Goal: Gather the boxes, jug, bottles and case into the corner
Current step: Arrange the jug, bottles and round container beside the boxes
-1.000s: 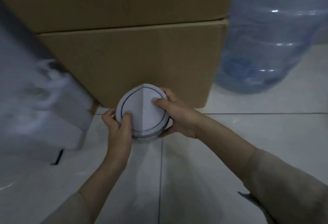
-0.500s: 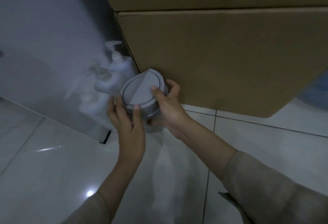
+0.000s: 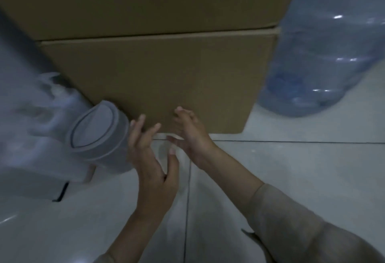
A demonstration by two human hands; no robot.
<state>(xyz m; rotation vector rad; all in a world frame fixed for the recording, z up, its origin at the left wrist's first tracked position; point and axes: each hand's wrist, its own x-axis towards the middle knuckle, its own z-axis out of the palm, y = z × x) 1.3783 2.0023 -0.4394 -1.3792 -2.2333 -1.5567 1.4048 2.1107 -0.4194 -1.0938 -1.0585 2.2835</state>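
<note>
Both hands have let go of the round case [image 3: 98, 137], now resting at the left against the cardboard box [image 3: 158, 79], beside what look like blurred pump bottles [image 3: 56, 104]. Left hand [image 3: 152, 169] and right hand [image 3: 191, 135] hover open, empty. Better to draw them back slowly so the case isn't nudged; the jug [image 3: 325, 54] stands right of the box.

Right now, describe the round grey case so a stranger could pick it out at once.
Find the stacked cardboard boxes filling the middle of the view. At the lower box's bottom left corner, on the tiled floor, stands the round grey case, just left of the open left hand. Unlike the blurred white pump bottles to its left, it is squat and cylindrical, with a dark ring on its flat lid.
</note>
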